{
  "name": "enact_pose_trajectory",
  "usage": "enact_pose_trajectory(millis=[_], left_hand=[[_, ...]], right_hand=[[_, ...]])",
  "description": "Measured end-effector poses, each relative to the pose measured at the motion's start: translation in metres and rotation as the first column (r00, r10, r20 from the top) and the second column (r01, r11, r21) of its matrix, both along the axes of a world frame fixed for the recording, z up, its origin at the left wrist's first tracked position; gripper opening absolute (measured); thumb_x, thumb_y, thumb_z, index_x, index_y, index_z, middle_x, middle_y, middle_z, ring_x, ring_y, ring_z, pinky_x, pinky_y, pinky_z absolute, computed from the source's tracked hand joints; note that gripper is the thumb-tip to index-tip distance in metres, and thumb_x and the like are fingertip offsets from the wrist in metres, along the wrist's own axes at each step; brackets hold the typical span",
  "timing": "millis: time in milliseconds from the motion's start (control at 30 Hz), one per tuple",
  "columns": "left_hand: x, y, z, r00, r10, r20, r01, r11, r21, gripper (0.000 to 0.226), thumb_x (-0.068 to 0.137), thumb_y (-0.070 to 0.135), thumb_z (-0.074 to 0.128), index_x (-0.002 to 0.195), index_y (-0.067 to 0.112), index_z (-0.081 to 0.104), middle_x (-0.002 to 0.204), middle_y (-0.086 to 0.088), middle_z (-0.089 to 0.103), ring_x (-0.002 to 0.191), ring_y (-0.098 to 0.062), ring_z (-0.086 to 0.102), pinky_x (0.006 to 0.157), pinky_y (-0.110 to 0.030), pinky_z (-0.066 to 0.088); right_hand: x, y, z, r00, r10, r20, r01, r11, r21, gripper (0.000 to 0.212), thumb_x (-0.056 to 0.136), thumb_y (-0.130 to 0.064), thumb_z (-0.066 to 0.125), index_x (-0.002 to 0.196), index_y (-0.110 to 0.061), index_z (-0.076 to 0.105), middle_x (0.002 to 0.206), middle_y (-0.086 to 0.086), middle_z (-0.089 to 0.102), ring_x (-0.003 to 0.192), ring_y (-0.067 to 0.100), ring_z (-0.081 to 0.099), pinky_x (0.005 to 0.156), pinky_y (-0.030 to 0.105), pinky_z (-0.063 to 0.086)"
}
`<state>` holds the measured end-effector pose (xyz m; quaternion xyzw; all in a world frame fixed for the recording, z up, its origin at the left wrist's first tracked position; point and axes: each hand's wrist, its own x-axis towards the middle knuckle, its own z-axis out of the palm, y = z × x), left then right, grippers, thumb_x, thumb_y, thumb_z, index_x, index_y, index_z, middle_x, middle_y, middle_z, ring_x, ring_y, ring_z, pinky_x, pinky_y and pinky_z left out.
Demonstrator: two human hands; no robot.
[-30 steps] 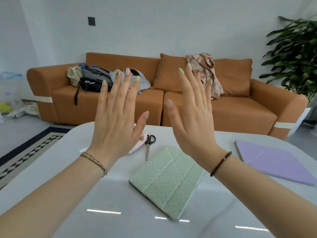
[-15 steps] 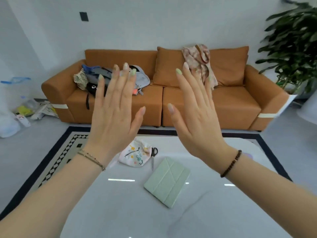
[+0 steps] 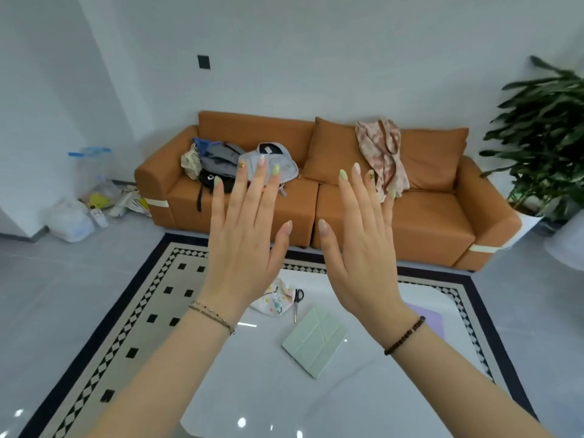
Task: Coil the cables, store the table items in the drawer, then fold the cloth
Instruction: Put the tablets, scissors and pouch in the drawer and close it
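Holds left hand [image 3: 243, 248] up in front of camera, back toward viewer, fingers straight and slightly fanned, thumb angled out to the right. Grips nothing. Wears thin chain bracelets [image 3: 211, 314] on that wrist. Holds right hand [image 3: 360, 257] up beside it, back toward viewer too, fingers straight and a little apart, thumb pointing toward the left thumb, with a clear gap between the two. Grips nothing. Wears dark beaded bracelet [image 3: 404, 335] on that wrist. Shows painted nails, some pale green, some pinkish.

Below the hands: glossy white table [image 3: 268, 390], both hands well above it. On the table's far side: printed cloth [image 3: 275, 300], crumpled, partly hidden behind the left wrist. Just right of it: black-handled scissors [image 3: 297, 303], blades toward camera; touching the cloth or not, cannot tell. Nearer camera, about mid-table: pale green tablet case [image 3: 314, 341], closed, flat, turned at an angle, just beside the scissors' blades. Toward the right edge: lilac tablet case [image 3: 431, 320], flat, mostly hidden behind the right wrist.

Under the table: checker-bordered rug [image 3: 142, 311] on grey floor. Beyond: orange sofa [image 3: 426, 222] against white wall, with backpacks [image 3: 275, 165] heaped on the left seat and patterned tote bag [image 3: 382, 153] draped over a back cushion. Leafy plant [image 3: 546, 137] at right. Plastic bags [image 3: 71, 221] on floor left of sofa.
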<state>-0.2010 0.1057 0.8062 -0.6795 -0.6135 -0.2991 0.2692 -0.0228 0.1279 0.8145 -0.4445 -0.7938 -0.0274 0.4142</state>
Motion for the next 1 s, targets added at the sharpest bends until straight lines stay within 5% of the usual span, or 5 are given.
enact_pose_trajectory(millis=[167,567,1000], left_hand=[[-0.035,-0.01,-0.001,0.99,0.041,0.135,-0.032,0.997,-0.069,0.063,0.105,0.038,0.034,0.159,0.009,0.017,0.168,-0.01,0.009,0.155,-0.028,0.002,0.124,-0.055,0.002],[-0.213,-0.013,-0.035,0.974,-0.211,-0.077,0.19,0.956,-0.222,0.067,0.106,0.042,0.031,0.16,0.01,0.007,0.168,-0.011,0.004,0.156,-0.027,-0.001,0.122,-0.058,0.012],[-0.335,0.082,-0.074,0.947,-0.322,-0.009,0.304,0.9,-0.313,0.066,0.106,0.04,0.036,0.161,0.017,0.009,0.169,-0.01,0.003,0.155,-0.029,0.0,0.121,-0.06,0.011]], right_hand=[[-0.042,-0.016,0.001,0.999,-0.039,-0.014,0.038,0.999,-0.024,0.058,0.107,-0.032,0.037,0.158,-0.01,0.022,0.168,0.006,0.012,0.156,0.021,0.004,0.125,0.051,0.001],[-0.216,-0.042,-0.024,0.949,-0.302,-0.089,0.298,0.953,-0.054,0.055,0.107,-0.033,0.036,0.157,-0.012,0.025,0.167,0.005,0.018,0.156,0.02,0.004,0.125,0.049,0.0],[-0.316,0.011,-0.058,0.9,-0.43,-0.076,0.41,0.892,-0.192,0.054,0.107,-0.035,0.03,0.158,-0.016,0.025,0.167,0.001,0.015,0.155,0.014,0.002,0.125,0.051,0.004]])
